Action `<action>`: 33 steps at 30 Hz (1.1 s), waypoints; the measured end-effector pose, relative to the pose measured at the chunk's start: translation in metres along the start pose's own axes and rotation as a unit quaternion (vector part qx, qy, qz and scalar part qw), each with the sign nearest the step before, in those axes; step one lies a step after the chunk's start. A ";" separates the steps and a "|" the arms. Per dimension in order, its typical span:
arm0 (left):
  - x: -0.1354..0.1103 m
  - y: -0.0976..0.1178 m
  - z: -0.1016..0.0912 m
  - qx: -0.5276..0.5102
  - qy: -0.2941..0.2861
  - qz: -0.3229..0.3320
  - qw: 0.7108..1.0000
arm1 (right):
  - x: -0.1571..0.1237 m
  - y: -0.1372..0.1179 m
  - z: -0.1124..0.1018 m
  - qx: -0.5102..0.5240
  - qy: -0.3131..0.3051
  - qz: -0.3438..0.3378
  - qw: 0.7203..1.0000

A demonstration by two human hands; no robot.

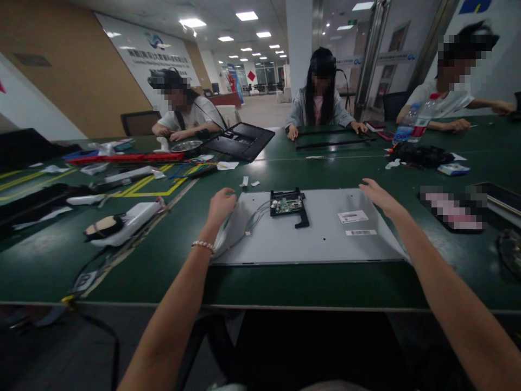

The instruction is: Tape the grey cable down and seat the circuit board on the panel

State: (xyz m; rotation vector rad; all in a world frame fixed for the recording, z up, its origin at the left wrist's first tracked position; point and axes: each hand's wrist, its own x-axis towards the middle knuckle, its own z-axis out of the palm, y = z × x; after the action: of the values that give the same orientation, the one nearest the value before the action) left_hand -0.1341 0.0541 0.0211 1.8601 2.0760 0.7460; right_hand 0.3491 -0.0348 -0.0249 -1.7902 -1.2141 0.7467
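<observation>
Green surface [252, 286] bears a grey display panel [280, 244] (circuit board [287, 205] on top) between left fingers [228, 195] and right fingers [369, 185]; whether they grip its edges, I cannot tell.

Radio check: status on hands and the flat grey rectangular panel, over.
Left hand, right hand: flanking flat grey rectangular panel, contact unclear. Panel lying on green table. Small white scraps beyond its far-left corner.

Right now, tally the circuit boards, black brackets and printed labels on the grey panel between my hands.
Circuit board: 1
Black bracket: 1
Printed labels: 2, the upper label and the barcode strip
Total on the grey panel: 4
</observation>
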 end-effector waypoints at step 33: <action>-0.027 0.026 0.046 0.104 -0.118 0.320 0.934 | -0.021 0.005 0.027 -0.396 -0.015 -0.132 0.908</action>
State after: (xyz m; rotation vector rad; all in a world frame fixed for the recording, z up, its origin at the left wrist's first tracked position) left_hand -0.0844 0.0384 -0.0071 2.6395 1.4369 0.3965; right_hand 0.3220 -0.0469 -0.0416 -2.1638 -1.9125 0.1006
